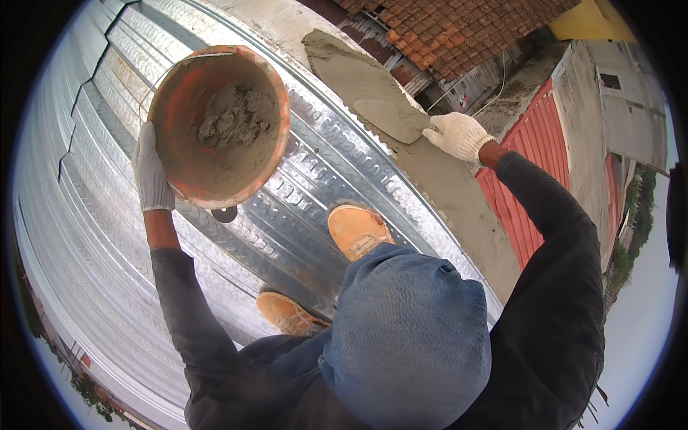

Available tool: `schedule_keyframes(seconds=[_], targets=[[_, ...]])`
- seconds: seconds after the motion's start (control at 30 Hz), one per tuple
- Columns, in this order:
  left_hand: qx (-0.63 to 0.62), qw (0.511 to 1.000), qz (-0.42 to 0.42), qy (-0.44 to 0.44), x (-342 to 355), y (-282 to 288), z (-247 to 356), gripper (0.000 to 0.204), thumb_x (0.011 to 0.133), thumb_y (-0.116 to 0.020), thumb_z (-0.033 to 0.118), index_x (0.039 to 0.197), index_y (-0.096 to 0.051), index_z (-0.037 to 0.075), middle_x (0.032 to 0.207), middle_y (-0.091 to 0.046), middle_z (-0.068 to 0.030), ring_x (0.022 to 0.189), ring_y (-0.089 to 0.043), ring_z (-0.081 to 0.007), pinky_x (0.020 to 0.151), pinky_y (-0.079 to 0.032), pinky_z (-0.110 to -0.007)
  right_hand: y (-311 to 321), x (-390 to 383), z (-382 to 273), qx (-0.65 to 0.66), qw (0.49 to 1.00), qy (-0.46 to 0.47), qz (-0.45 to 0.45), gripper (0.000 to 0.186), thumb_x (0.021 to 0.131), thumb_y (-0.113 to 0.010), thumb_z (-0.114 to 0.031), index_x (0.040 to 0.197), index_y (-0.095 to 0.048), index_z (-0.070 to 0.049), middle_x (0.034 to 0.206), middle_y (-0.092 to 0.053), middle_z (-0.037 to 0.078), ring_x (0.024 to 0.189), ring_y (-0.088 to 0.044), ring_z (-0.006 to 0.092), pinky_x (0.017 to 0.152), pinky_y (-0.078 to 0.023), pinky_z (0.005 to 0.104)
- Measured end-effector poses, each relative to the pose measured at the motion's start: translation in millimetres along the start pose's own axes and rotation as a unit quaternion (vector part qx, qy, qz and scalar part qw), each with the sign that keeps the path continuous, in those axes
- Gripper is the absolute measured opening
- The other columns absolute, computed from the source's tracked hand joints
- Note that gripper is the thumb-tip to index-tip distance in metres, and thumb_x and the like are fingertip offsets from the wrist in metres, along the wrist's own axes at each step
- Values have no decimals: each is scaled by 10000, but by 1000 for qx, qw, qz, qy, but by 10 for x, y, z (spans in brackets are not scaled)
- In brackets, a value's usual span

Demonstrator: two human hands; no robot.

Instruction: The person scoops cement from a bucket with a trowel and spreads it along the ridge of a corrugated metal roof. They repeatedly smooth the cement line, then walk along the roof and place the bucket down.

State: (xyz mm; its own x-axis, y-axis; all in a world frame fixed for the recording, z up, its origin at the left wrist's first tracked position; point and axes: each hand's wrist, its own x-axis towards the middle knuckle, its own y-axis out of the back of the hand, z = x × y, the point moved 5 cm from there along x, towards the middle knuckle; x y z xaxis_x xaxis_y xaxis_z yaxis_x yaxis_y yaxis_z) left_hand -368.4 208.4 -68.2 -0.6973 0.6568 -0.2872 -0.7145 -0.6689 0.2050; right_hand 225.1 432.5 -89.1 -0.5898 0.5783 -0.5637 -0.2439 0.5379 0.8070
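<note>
Held at its side in my gloved left hand (153,172) is an orange bucket (183,168), tilted toward me, with a lump of grey wet mortar (233,118) inside. My gloved right hand (456,136) grips a trowel (398,118) by its handle, which is mostly hidden in the fingers. The blade is smeared grey and rests on mortar along the top of a concrete ledge (459,208), beside the edge of the ribbed metal sheeting. A thicker swath of mortar (330,57) lies on the ledge beyond the blade.
My two shoes (358,229) stand on the ribbed silver metal sheeting (100,215). Past the ledge are a lower red corrugated panel (527,165), a tiled roof (459,29), weathered concrete walls (623,107) and a loose cable. Trees and sky show at the curved rim.
</note>
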Motion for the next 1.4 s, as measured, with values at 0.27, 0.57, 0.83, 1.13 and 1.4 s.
schedule_keyframes(seconds=[0.27, 0.57, 0.83, 1.13, 1.4], targets=[[-22, 1000, 13, 1, -87, -107, 92, 595, 1189, -620, 478, 1525, -692, -7, 1392, -762, -108, 1196, -730, -194, 1021, -601, -351, -458, -879, 190, -18, 998, -51, -13, 434, 1115, -612, -442, 1032, -719, -29, 958, -773, 231, 946, -757, 460, 869, -589, 580], [-22, 1000, 4, -7, -27, -11, 49, 542, 1193, -620, 425, 1495, -700, -18, 1371, -760, -115, 1183, -728, -204, 1014, -587, -345, -333, -501, 468, -116, 988, -8, 97, 416, 1140, -599, -447, 977, -675, -71, 877, -746, 151, 828, -770, 385, 710, -616, 527], [-17, 1000, 13, -13, -52, -73, 70, 553, 1193, -624, 440, 1496, -697, -16, 1382, -757, -112, 1194, -729, -198, 1028, -593, -351, 311, 737, 288, -162, 972, 78, 150, 395, 1134, -602, -477, 1039, -706, -108, 829, -759, 139, 804, -775, 385, 711, -623, 530], [-30, 1000, 1, 0, -50, -25, 25, 591, 1192, -616, 472, 1523, -688, -12, 1411, -752, -111, 1209, -722, -184, 1032, -594, -343, 527, 1159, -76, -54, 988, 72, 123, 448, 1099, -628, -477, 1068, -767, -52, 940, -783, 212, 941, -761, 440, 850, -595, 562], [-68, 997, 0, -24, -146, -132, 146, 524, 1167, -678, 416, 1452, -722, -22, 1296, -783, -98, 1108, -748, -188, 955, -621, -340, 389, -279, -367, 135, 989, -61, -13, 517, 1099, -572, -456, 1120, -737, 34, 1029, -759, 295, 1045, -744, 477, 929, -569, 529]])
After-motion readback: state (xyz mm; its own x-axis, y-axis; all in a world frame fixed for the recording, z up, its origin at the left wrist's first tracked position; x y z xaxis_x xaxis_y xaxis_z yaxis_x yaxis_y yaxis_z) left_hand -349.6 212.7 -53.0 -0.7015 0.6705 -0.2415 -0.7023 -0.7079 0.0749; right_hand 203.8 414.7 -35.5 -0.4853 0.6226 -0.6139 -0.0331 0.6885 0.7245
